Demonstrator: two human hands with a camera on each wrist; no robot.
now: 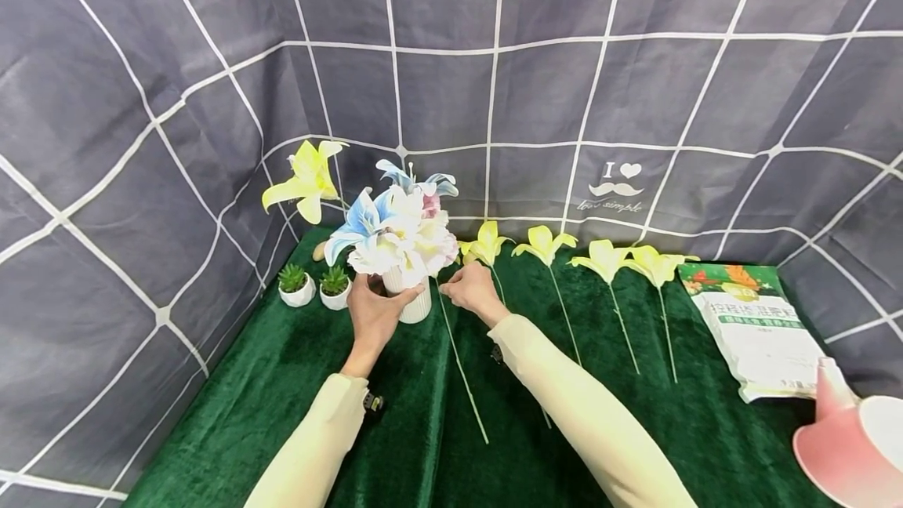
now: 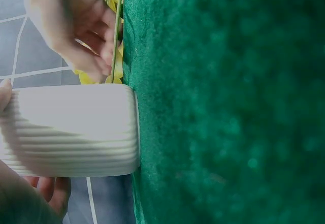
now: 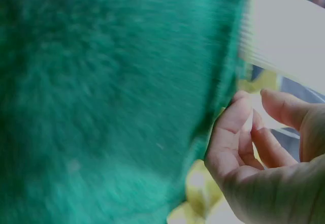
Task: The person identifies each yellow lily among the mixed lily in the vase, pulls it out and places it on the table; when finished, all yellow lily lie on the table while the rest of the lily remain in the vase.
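Note:
My left hand grips a white ribbed vase, thumb on the near side and fingers round the other side. Blue lilies and pale ruffled blossoms crowd its mouth, and a yellow lily leans out to the left. Just right of the vase is my right hand, its fingers loosely bent. A gap shows between thumb and forefinger in the right wrist view. Its fingertips are close to a long thin stem on the green cloth; the blossoms hide that stem's upper end.
Several yellow lilies lie in a row to the right. Beyond them are a printed white packet and a pink watering can. Two potted succulents stand left of the vase. Grey checked fabric walls the back and sides.

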